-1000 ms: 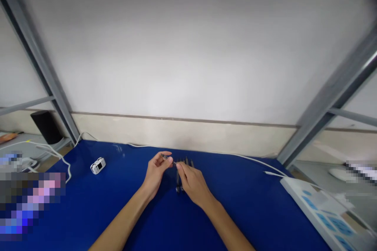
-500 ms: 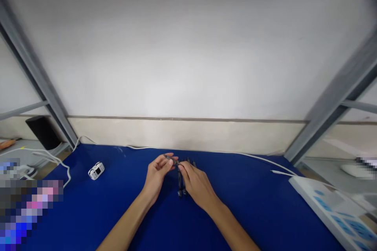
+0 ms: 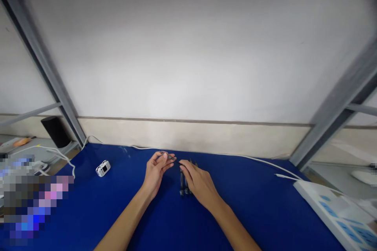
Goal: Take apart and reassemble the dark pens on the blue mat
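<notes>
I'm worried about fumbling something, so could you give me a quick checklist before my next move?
1. Left hand has hold of the dark piece: ok, it is pinched there.
2. Right hand free: cannot tell, the inside of its grasp is hidden.
3. Dark sticks fully in sight: not ok, the right hand covers part of them.
4. White gadget apart from both hands: ok, it sits off to the left on the table.
5. Cable apart from both hands: ok, it runs behind them.
</notes>
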`<state>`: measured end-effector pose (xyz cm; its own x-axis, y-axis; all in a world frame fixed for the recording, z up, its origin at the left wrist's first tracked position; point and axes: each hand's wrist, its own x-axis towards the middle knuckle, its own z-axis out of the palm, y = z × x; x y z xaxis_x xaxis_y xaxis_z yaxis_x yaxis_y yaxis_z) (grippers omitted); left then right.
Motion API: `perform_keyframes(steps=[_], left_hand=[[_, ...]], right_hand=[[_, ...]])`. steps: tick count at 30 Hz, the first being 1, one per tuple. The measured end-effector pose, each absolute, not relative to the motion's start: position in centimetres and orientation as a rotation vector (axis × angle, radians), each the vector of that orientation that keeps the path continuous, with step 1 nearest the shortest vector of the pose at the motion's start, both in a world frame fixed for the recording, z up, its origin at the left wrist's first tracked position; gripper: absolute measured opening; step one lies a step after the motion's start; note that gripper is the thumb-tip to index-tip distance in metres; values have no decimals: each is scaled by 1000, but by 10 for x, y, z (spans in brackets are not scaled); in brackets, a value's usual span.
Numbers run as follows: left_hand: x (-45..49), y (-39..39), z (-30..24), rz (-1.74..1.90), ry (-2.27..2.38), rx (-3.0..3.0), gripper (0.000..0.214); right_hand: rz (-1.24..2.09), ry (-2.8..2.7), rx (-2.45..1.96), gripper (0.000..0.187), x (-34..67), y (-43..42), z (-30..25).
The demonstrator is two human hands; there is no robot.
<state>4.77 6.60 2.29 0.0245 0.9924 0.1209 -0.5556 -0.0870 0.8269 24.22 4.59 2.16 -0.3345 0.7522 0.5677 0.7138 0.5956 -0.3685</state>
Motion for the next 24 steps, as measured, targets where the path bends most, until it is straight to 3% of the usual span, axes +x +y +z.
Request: perform_keyframes(steps=[15, 24], left_hand=[[44, 67, 21, 1443, 634, 844, 44], [38, 70, 19, 1536, 654, 837, 39]], right_hand=[[16, -2079, -1106, 35, 242, 46, 20], [-13, -2094, -1213, 29, 242, 43, 23]])
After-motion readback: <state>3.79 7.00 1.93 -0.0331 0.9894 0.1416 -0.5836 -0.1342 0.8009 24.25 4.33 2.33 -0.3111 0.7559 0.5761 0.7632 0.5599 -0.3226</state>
